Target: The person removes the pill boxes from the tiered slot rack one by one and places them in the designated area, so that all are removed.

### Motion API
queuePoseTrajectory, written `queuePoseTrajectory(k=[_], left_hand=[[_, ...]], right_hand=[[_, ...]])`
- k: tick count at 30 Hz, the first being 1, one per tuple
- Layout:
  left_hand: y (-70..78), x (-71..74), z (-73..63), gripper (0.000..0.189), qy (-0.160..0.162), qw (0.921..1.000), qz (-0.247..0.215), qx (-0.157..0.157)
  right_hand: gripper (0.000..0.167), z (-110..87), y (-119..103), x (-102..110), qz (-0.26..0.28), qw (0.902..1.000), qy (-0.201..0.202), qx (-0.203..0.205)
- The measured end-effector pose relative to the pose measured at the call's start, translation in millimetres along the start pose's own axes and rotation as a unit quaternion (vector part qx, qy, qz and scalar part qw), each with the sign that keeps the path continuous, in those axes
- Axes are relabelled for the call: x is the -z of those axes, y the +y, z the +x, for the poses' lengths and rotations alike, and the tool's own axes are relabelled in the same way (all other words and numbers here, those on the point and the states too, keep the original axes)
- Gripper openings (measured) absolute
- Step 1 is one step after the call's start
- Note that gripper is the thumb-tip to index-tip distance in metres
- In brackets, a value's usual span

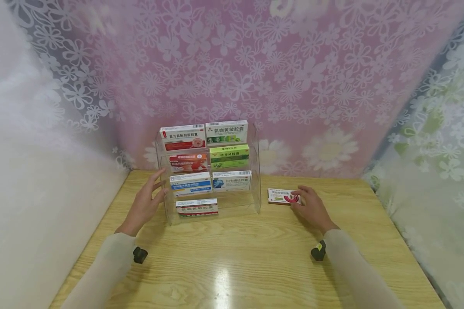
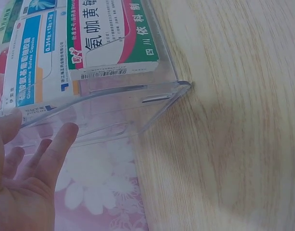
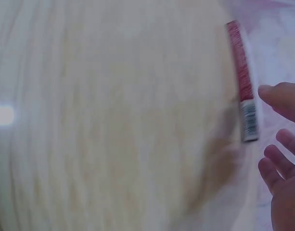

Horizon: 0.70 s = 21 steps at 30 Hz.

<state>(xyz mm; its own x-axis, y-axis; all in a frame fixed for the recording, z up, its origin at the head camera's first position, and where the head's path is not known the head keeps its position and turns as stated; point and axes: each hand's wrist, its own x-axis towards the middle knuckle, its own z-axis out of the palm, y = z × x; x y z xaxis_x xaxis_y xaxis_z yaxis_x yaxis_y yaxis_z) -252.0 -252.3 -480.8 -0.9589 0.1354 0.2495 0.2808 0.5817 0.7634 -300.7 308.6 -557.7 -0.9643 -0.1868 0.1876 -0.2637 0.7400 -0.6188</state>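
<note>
A clear tiered display rack [image 1: 237, 203] stands on the table, with several medicine boxes in two columns. My left hand [image 1: 142, 207] is at the rack's left side, its fingers extended and spread near the clear side panel [image 2: 157, 94]. To the right of the rack, a white medicine box with a red curved design [image 1: 279, 196] lies flat on the table. My right hand [image 1: 312, 207] reaches over that box's right end, thumb and fingers apart. The box's red edge [image 3: 241, 67] shows in the right wrist view, beside the spread fingers.
The bottom tier holds one white, red and green box [image 1: 196, 208] on its left. Above it are a blue-and-white box [image 1: 190, 183] and a green box [image 1: 229, 157], among others. A pink floral curtain [image 1: 232, 77] hangs behind the wooden table [image 1: 232, 253].
</note>
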Motion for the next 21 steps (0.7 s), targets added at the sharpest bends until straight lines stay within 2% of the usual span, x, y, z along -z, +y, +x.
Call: queuePoseTrajectory(k=[3, 8, 13, 18, 21], left_hand=[[-1.5, -0.9, 0.8, 0.072, 0.000, 1.0000, 0.002, 0.002], [-1.9, -1.6, 0.9, 0.072, -0.001, 1.0000, 0.000, 0.001], [-0.8, -2.1, 0.9, 0.072, -0.001, 1.0000, -0.007, 0.001], [-1.1, -2.1, 0.8, 0.072, 0.000, 1.0000, -0.005, 0.004], [-1.7, -2.1, 0.4, 0.072, 0.000, 1.0000, -0.001, 0.005]], right_hand=[[0.040, -1.0, -15, 3, 0.031, 0.9991, 0.024, 0.018], [0.042, -2.2, -54, 1, 0.100, 0.9926, 0.045, 0.051], [0.038, -4.9, -91, -15, 0.152, 0.9845, 0.029, 0.082], [0.034, -6.3, -124, -40, 0.158, 0.9795, 0.003, 0.125], [0.034, -4.5, -141, -55, 0.158, 0.9778, -0.019, 0.136]])
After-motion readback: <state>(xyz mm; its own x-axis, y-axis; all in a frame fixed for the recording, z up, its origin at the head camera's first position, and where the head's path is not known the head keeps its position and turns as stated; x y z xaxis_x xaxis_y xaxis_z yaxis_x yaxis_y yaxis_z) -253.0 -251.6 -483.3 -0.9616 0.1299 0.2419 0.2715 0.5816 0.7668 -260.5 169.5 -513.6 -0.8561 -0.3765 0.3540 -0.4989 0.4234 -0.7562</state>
